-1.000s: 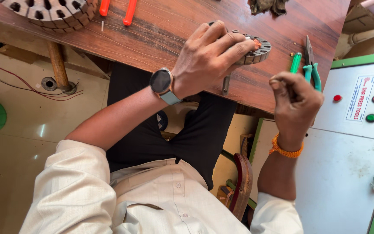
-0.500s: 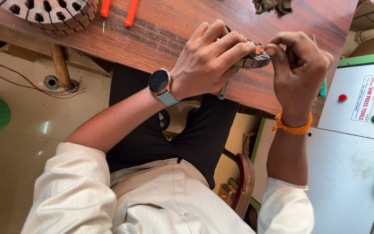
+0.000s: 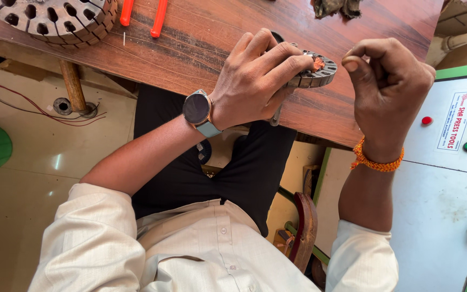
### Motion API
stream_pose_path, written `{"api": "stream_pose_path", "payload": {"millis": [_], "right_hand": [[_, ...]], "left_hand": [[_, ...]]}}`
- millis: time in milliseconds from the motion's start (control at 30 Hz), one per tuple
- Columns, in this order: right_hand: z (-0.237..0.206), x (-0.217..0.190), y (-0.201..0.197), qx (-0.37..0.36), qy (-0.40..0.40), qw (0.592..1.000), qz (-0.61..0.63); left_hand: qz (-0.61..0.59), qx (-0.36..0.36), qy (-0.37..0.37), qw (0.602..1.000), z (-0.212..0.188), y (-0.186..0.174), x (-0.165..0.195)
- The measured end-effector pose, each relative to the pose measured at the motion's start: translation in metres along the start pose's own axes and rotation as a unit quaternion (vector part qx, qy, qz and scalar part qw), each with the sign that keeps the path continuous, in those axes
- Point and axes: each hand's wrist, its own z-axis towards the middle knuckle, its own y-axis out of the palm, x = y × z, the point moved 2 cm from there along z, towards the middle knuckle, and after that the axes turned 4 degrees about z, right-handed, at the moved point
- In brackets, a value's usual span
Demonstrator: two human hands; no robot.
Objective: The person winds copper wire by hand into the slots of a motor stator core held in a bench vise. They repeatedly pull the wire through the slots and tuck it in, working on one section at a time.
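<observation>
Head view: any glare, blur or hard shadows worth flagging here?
Head view: sharp, evenly daylit; left hand and slotted metal disc crisp, right hand slightly soft; faint glare patch on the floor; soft shadow under the wooden table; mild wide-angle stretching at edges.

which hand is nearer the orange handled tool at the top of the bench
Left. The left hand holds the small slotted motor core, a short way right of the orange-handled tool. The right hand is farther right, beyond the core.
</observation>
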Motion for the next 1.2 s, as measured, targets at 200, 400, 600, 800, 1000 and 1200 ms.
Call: {"api": "stream_pose_path", "payload": {"millis": [200, 400, 600, 800, 1000, 1200], "right_hand": [[-0.011, -0.015, -0.004, -0.01, -0.004, 1.0, -0.005], [-0.017, -0.023, -0.012, -0.015, 0.011, 1.0, -0.004], [-0.006, -0.023, -0.009, -0.015, 0.007, 0.999, -0.029], [-0.014, -0.025, -0.007, -0.02, 0.023, 1.0, 0.003], [-0.015, -0.024, -0.008, -0.013, 0.042, 0.999, 0.013], [-0.008, -0.026, -0.007, -0.012, 0.015, 1.0, -0.009]], "left_hand": [[-0.004, 0.008, 0.003, 1.0, -0.002, -0.003, 0.0], [-0.003, 0.009, -0.001, 1.0, -0.005, -0.002, 0.0], [-0.005, 0.019, 0.0, 1.0, -0.005, -0.004, 0.0], [-0.004, 0.028, -0.01, 1.0, -0.008, -0.002, -0.003], [-0.001, 0.038, -0.021, 0.999, -0.008, 0.001, -0.004], [0.014, 0.036, -0.023, 0.999, -0.009, 0.001, -0.002]]}}
